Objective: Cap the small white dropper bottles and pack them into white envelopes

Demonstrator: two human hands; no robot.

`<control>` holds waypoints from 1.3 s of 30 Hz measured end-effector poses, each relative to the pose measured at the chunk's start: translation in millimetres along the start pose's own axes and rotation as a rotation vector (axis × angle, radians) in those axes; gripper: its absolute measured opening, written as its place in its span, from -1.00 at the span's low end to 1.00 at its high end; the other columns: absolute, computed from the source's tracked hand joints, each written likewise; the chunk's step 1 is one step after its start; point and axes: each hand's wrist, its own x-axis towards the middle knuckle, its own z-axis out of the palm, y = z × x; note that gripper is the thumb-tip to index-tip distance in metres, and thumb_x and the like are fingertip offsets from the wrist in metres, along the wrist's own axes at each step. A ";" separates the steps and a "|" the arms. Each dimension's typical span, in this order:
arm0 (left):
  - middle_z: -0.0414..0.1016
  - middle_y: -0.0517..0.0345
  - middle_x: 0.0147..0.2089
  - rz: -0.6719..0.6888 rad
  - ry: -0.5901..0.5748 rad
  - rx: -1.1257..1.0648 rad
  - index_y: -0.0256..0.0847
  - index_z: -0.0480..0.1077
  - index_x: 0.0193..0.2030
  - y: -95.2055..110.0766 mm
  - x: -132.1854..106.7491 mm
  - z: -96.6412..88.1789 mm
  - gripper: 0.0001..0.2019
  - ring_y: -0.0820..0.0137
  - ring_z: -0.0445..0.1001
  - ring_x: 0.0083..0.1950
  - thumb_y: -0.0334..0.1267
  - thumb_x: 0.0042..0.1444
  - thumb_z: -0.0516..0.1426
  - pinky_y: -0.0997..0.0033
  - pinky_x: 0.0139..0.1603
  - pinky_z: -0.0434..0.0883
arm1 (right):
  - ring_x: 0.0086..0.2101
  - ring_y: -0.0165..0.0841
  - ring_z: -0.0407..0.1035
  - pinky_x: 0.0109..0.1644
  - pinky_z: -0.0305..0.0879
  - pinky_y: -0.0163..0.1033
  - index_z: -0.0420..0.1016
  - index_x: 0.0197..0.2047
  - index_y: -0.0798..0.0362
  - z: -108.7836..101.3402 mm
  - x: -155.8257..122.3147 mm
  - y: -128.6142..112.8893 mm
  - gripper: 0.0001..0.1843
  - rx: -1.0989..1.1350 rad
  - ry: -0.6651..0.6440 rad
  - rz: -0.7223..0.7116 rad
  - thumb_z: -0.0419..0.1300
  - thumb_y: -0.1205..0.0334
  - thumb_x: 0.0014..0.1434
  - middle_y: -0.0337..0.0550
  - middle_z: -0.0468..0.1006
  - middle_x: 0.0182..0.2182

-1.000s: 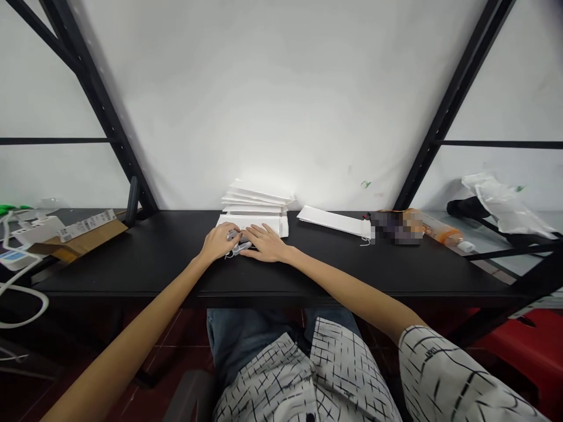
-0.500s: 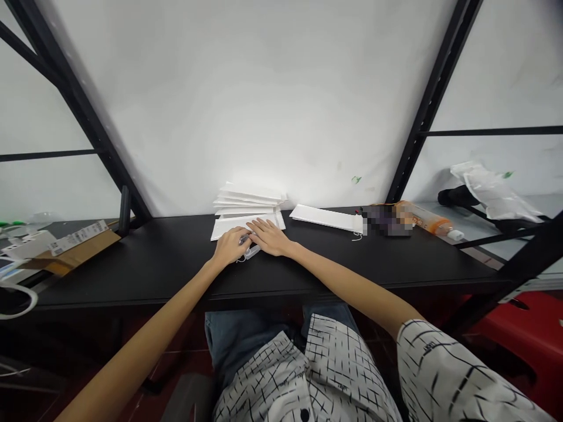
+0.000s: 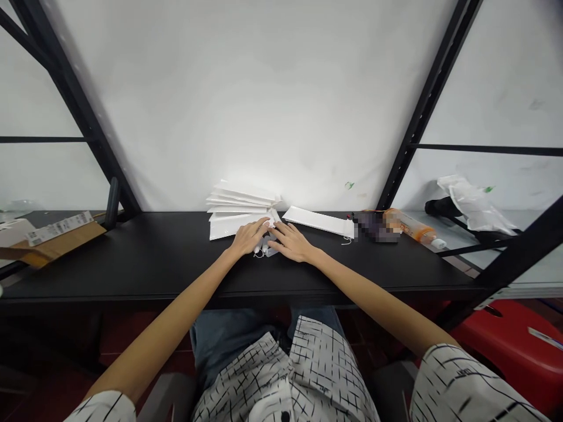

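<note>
My left hand [image 3: 249, 237] rests at the middle of the black table, its fingers stretched towards the right. Opposite it, my right hand [image 3: 292, 241] lies low with its fingers spread and pointing forward and left. Between the two hands is a small group of translucent and white pieces [image 3: 265, 245] with a thin white string; my fingertips touch or cover part of it, and its exact kind is too small to tell. Just behind the hands lies a fanned stack of white flat packets [image 3: 240, 209]. A separate long white packet [image 3: 319, 220] with a string at its end lies to the right.
On the black table [image 3: 153, 264] stand an orange-labelled bottle [image 3: 413, 227] and a blurred dark object [image 3: 373, 226] at the right. A cardboard box [image 3: 61, 237] lies at the left. Black metal posts [image 3: 97, 135] frame the white wall. A red stool [image 3: 514, 340] is below right.
My hands have moved apart from their overlap, and the small translucent pieces now show between them. My left hand's fingers have straightened. The view has shifted slightly.
</note>
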 end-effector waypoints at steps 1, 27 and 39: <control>0.46 0.04 0.19 -0.004 0.017 -0.074 -0.09 0.31 0.28 -1.9 -0.4 -1.2 -0.48 0.15 0.39 0.23 -0.05 0.35 -0.24 0.11 0.24 0.27 | 0.34 -0.09 -0.01 0.37 -0.11 0.09 0.12 0.38 0.09 0.0 1.0 -4.4 -0.26 0.011 0.003 -0.021 -0.11 -0.23 0.34 0.18 0.13 0.35; 0.23 0.07 0.39 -0.187 -0.088 0.180 -0.17 0.32 0.24 -102.8 -2.5 -39.7 -0.41 0.23 0.00 0.47 -0.07 0.31 -0.34 0.07 0.42 -0.01 | 0.27 0.09 0.12 0.27 0.06 0.20 0.22 0.35 -0.12 10.5 52.3 -39.8 -0.09 0.039 -0.182 -0.075 0.06 -0.46 0.08 0.08 0.14 0.36; 0.53 -0.06 0.07 0.029 0.076 0.311 -0.20 0.45 0.00 -127.6 -3.6 -43.4 -0.57 0.15 0.45 0.11 -0.03 0.21 -0.07 0.15 0.21 0.30 | 0.25 -0.05 0.18 0.23 0.16 0.10 0.26 0.33 -0.11 -2.8 9.8 -24.2 -0.41 -0.003 -0.110 -0.114 -0.04 -0.17 0.34 0.03 0.17 0.35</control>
